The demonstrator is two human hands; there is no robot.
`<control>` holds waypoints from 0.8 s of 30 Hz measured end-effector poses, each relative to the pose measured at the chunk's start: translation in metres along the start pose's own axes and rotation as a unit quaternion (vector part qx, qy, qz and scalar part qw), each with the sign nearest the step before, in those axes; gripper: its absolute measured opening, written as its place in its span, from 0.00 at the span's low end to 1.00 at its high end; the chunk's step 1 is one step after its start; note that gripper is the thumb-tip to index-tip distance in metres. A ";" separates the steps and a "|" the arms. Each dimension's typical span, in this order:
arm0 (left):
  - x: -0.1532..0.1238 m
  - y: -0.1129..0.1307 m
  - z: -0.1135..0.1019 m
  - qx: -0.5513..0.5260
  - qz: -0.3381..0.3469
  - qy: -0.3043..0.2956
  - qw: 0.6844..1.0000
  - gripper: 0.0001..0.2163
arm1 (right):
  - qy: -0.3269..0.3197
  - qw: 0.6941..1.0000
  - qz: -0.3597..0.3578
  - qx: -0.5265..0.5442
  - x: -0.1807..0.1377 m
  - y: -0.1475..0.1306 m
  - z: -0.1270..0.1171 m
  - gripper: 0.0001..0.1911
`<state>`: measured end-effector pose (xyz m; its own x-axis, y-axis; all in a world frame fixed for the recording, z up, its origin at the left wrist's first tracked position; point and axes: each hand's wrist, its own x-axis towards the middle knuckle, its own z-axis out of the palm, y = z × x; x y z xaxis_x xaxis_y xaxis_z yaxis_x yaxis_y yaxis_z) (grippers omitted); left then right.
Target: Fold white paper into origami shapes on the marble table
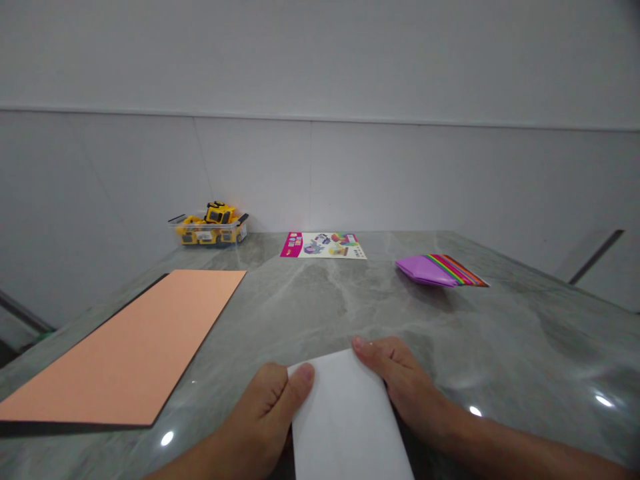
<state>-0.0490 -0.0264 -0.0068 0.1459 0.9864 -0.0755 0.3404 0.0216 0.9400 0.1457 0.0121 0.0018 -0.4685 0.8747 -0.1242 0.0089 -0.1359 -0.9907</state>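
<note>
A plain white sheet of paper (347,420), perhaps folded, is held between my two hands at the bottom centre, and its near end runs out of view. My left hand (273,413) grips its far left corner, thumb on top and fingers hidden beneath. At the far right corner, my right hand (400,380) pinches the edge with the thumb on top. Left of my hands lies a large peach-coloured sheet (135,347) with a dark layer showing under its edges.
A clear plastic box (210,230) with yellow toy vehicles stands at the back left of the grey marbled table (320,300). A printed leaflet (325,245) lies at the back middle. Fanned coloured paper (435,270), purple on top, rests at the right. A white wall (320,167) rises behind.
</note>
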 end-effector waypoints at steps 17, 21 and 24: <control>0.006 0.006 0.000 -0.126 0.000 0.017 0.992 0.25 | -0.084 0.995 0.025 0.043 0.003 0.003 0.002 0.30; 0.007 0.008 0.000 -0.162 -0.013 -0.097 0.982 0.20 | -0.055 0.997 0.034 0.045 0.004 0.002 0.001 0.29; 0.008 0.008 -0.002 -0.166 -0.014 -0.094 0.982 0.20 | -0.063 0.996 0.044 0.048 0.004 0.000 0.001 0.29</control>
<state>-0.0471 -0.0181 0.0013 0.3198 0.9382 -0.1326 0.0297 0.1299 0.9911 0.1435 0.0150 0.0013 -0.5774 0.7927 -0.1957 -0.0278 -0.2587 -0.9656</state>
